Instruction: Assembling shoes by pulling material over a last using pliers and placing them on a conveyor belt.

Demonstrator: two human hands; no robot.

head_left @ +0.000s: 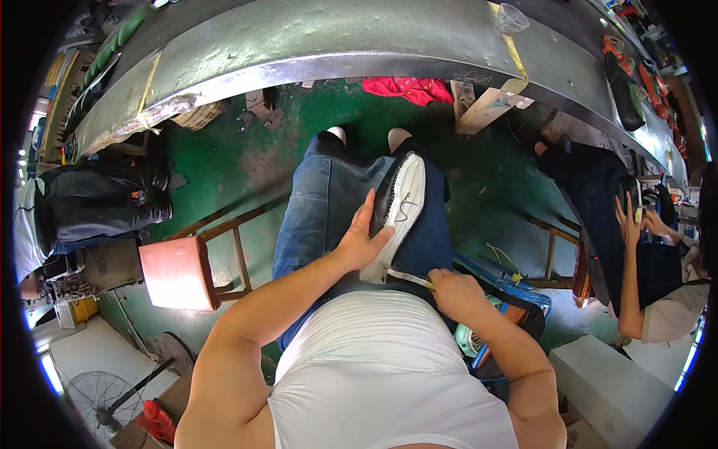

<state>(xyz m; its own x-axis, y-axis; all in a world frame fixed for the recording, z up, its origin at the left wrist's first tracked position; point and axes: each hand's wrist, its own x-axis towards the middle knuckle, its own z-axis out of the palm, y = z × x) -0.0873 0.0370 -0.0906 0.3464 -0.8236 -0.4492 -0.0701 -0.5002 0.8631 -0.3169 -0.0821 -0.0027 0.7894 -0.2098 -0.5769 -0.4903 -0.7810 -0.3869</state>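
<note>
A black shoe (408,196) lies sole up across my lap, its pale underside edged with a dark stitched rim and marked with a dark scribble. My left hand (362,243) grips it, the fingers along the shoe's left side and the thumb over the sole. Closed near my right hip, my right hand (458,294) holds a thin, pale, flat tool (408,279). The tool's far end reaches the heel end of the shoe; its exact kind is not clear. Blue jeans (303,209) cover my legs under the shoe.
A long metal-topped bench (299,37) runs ahead, bearing a clear cup (511,19) and a dark shoe (623,93). Red cloth (410,89) lies beneath it. A stool (179,273) stands left. A co-worker's hands (632,218) work at right; another person (90,202) is left.
</note>
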